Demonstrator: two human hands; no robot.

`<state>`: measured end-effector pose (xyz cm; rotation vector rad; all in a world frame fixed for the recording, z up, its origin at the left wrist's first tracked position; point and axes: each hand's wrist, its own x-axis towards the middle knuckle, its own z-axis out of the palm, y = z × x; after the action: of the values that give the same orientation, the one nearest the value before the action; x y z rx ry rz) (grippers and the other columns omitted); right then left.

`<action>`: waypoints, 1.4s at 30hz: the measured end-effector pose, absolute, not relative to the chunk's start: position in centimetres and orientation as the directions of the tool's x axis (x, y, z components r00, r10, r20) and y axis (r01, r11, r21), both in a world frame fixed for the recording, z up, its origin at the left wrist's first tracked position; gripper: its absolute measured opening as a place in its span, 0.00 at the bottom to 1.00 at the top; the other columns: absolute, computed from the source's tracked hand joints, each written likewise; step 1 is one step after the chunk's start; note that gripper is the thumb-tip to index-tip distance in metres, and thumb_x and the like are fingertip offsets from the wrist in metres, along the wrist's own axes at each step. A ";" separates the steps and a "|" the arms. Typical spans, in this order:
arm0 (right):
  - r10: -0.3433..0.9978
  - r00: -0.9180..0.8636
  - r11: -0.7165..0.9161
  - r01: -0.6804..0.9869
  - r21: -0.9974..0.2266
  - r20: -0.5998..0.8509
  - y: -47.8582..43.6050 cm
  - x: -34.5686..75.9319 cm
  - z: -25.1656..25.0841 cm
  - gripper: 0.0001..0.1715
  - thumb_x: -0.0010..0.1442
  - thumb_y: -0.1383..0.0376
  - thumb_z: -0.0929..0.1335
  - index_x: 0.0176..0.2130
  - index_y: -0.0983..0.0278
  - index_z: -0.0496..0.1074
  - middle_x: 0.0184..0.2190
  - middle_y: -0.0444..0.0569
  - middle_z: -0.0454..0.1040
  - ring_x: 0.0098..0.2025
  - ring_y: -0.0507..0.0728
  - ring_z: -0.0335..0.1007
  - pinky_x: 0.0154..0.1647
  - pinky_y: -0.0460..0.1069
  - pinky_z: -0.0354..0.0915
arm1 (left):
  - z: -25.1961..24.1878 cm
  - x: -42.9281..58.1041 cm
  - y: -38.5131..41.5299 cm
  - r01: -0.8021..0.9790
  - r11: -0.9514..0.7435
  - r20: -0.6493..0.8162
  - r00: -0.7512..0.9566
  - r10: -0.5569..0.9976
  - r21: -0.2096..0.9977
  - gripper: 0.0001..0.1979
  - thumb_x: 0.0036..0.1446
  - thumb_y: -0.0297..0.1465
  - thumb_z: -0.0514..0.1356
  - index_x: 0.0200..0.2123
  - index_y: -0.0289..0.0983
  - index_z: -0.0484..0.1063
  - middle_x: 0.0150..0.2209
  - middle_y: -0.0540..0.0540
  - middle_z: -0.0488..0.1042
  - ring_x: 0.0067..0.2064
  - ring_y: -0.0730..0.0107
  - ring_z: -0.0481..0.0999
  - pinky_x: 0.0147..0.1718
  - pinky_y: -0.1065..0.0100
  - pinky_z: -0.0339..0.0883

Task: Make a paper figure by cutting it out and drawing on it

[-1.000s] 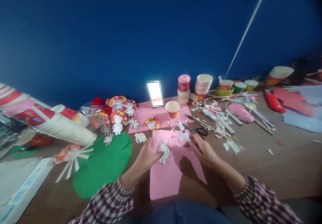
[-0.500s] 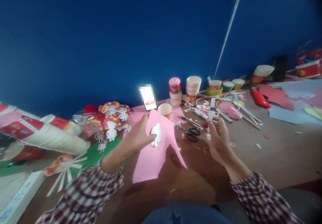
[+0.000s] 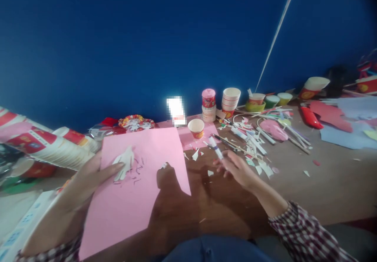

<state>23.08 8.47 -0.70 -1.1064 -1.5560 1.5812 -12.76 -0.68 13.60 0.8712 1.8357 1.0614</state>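
Observation:
My left hand [image 3: 85, 181] grips a large pink sheet of paper [image 3: 138, 191] by its left edge, thumb pressed on a white paper cut-out figure [image 3: 125, 162] lying on it. The sheet is lifted and tilted towards me, with small paper scraps on it. My right hand [image 3: 237, 169] hovers over the brown table [image 3: 309, 191] to the right of the sheet, fingers closed round a white marker pen [image 3: 216, 149] whose tip points up and left.
Paper cups [image 3: 229, 99] and a small cup [image 3: 196, 128] stand by the blue wall. Strips and scraps [image 3: 256, 152] litter the table right of the pen. A long stack of cups [image 3: 44, 148] lies at the left. Coloured sheets [image 3: 344, 128] lie far right.
The pink sheet has swung left and closer to me with my left hand, covering the green paper and the decorated figures. My right hand lowered the pen from upright to slanted.

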 end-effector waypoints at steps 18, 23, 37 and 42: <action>0.996 -0.071 0.067 0.063 -0.996 0.062 9.4 23.1 -2.5 0.13 0.63 0.54 0.63 0.41 0.60 0.65 0.42 0.51 0.74 0.36 0.56 0.72 0.31 0.49 0.69 | 6.1 -5.1 -2.9 -0.155 0.417 -0.433 -0.092 0.897 0.896 0.30 0.43 0.35 0.69 0.51 0.33 0.67 0.41 0.40 0.78 0.38 0.56 0.79 0.36 0.63 0.73; 0.987 -0.135 0.105 0.122 -0.987 0.088 9.2 23.3 -1.9 0.15 0.62 0.51 0.63 0.40 0.60 0.65 0.41 0.53 0.74 0.37 0.58 0.72 0.32 0.52 0.70 | 0.9 -4.8 -2.7 0.096 0.439 -0.419 -0.173 0.891 0.893 0.31 0.38 0.32 0.71 0.47 0.32 0.67 0.44 0.37 0.76 0.45 0.51 0.76 0.43 0.58 0.70; 0.965 -0.255 0.089 0.095 -0.991 0.062 6.9 22.8 -0.1 0.13 0.65 0.55 0.62 0.41 0.61 0.65 0.42 0.53 0.74 0.38 0.54 0.72 0.35 0.48 0.70 | -0.7 -4.2 1.5 0.648 0.355 -0.213 -0.290 0.933 0.674 0.29 0.43 0.35 0.65 0.49 0.32 0.63 0.44 0.38 0.74 0.45 0.51 0.75 0.40 0.60 0.69; 0.937 -0.346 0.079 0.058 -0.995 0.054 6.1 22.7 0.8 0.12 0.66 0.56 0.61 0.42 0.61 0.65 0.42 0.52 0.73 0.38 0.54 0.71 0.36 0.47 0.70 | -1.1 -4.2 1.4 0.684 0.460 -0.279 -0.367 0.888 0.566 0.36 0.46 0.36 0.62 0.57 0.32 0.56 0.49 0.35 0.72 0.48 0.51 0.74 0.43 0.59 0.68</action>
<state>22.73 6.06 0.80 -1.0231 -1.5504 1.3748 -4.19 1.43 -1.10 1.3046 2.1609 0.4833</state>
